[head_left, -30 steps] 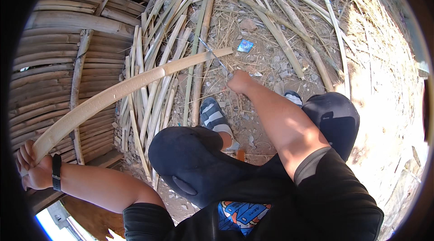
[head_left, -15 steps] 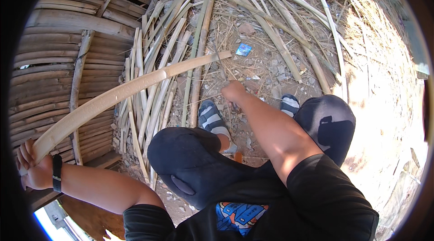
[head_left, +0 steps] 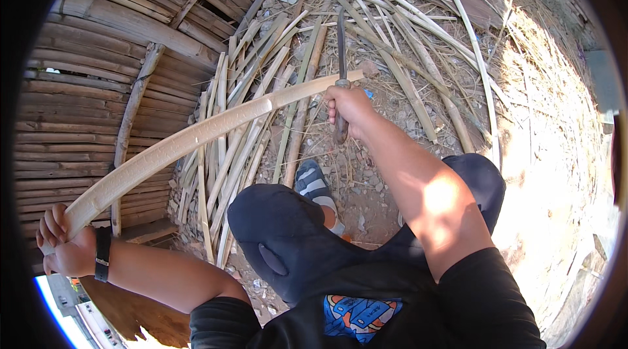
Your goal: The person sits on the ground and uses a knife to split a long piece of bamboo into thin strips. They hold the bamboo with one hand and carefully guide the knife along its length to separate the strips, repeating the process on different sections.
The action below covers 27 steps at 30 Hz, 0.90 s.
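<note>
Head view: a long, split bamboo strip [head_left: 176, 142] slants from the lower left up to the middle, its pale inner face turned up, passing over a spread of narrower bamboo slats [head_left: 245, 123] on the littered ground [head_left: 356, 198]. The left hand [head_left: 69, 243], a black band [head_left: 103, 254] at its wrist, has its fingers curled round the strip's lower-left end; so near the dark rim, the thumb's exact place is hard to make out. The right hand [head_left: 350, 107] is clenched on the handle of a knife [head_left: 341, 48], whose narrow blade points away from the body, just by the strip's far end. A woven bamboo wall [head_left: 72, 113] stands to the left.

The strip looks light for its length, springy across its flat faces and stiffer edge-on, with dry, fairly smooth surfaces. Its split edges may be sharp, so a hold across the broad faces seems safest, clear of the blade; the knife is best held by its handle alone.
</note>
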### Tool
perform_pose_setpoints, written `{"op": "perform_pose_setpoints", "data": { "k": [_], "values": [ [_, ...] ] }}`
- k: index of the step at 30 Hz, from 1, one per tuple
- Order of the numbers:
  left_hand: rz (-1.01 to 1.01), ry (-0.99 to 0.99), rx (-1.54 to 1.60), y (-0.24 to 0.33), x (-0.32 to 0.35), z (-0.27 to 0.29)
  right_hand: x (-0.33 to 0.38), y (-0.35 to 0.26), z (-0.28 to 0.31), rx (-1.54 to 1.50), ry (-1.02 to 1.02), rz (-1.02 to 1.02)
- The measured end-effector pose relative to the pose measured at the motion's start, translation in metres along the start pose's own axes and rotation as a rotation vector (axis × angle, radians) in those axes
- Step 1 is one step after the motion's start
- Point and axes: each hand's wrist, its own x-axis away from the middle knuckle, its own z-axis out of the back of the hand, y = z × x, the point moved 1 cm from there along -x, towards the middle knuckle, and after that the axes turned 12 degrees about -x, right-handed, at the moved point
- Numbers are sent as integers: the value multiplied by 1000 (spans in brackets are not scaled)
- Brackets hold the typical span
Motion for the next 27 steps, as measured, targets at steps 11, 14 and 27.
{"op": "perform_pose_setpoints", "data": {
  "k": [11, 14, 27],
  "values": [
    [30, 450, -182, -116, 33, -122, 89, -97, 10, 513, -111, 231],
    [46, 490, -271, -127, 42, -128, 84, -95, 15, 695, -149, 241],
    [35, 412, -106, -128, 59, -87, 99, -49, -18, 1301, -442, 465]
  ]
}}
